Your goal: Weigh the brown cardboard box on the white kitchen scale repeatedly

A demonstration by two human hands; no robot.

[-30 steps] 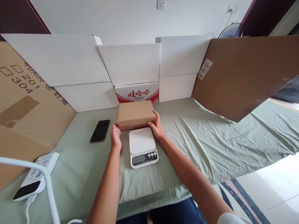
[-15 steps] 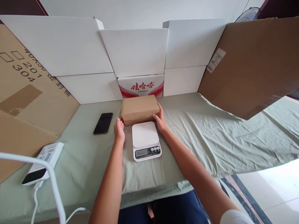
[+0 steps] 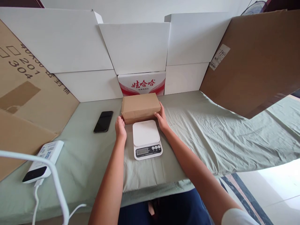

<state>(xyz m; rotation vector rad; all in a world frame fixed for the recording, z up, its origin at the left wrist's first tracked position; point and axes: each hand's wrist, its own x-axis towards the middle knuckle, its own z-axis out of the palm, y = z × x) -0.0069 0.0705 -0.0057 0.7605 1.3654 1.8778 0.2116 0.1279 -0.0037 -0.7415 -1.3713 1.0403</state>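
A small brown cardboard box (image 3: 141,107) lies on the green cloth, just behind a white kitchen scale (image 3: 146,139). At its front left corner is my left hand (image 3: 120,127), fingers curled against the side. My right hand (image 3: 162,117) grips the right end, its thumb on the front face and the other fingers partly hidden behind the edge. The scale's plate has nothing on it, and its dark display shows no digits that I can make out.
A black phone (image 3: 103,121) lies left of my left hand. Further left are a white power bank (image 3: 48,156) and a white cable (image 3: 57,184). White boxes (image 3: 136,47) line the back; large cardboard panels (image 3: 255,62) flank both sides. Green cloth (image 3: 234,137) covers the table.
The camera view has shifted slightly, so everything sits a little higher in the picture. Both hands keep their places on the cardboard box; the scale has not moved.
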